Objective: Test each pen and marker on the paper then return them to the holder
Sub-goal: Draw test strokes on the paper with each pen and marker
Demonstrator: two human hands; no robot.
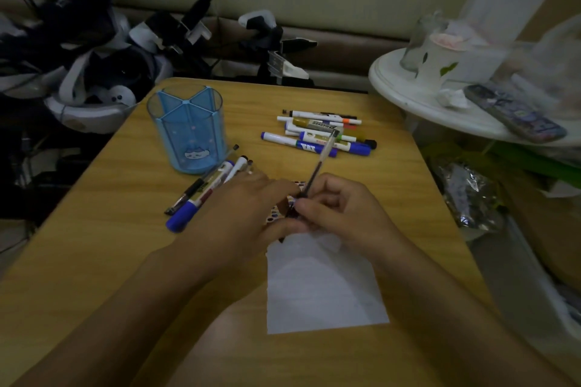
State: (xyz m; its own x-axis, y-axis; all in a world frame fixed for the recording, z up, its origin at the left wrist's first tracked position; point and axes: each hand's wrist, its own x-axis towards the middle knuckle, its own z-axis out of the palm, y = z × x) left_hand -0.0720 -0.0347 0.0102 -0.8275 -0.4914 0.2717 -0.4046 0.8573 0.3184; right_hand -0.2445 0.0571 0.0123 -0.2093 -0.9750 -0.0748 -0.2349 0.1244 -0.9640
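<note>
Hands meet over the top edge of the paper [323,286]. The right hand [342,214] pinches a slim pen [317,166] low on its barrel, fingers curled round it, so the shaft slants up and away toward the far pile. The left hand [248,214] closes in from the other side, its fingertips at the same lower end of the pen; whether it grips the tip, a cap or only steadies the paper is hidden between the two hands. A patch of coloured test marks [276,215] shows just beneath the fingers.

Judging by its look, the pen is light, stiff and smooth, with a clear narrow barrel that could roll or slip if held loosely. The darker grip section near the tip is the sensible place to hold it for writing; the upper barrel would serve for dropping it into the holder.

Just left of the left hand lies a small group of pens and markers [204,192], among them a blue-capped one, touching the foot of the blue holder [188,129], which stands upright with its compartments bare of pens as far as can be seen. Farther back on the tabletop [94,245] sits a larger pile of markers [317,133], well apart from the holder.
</note>
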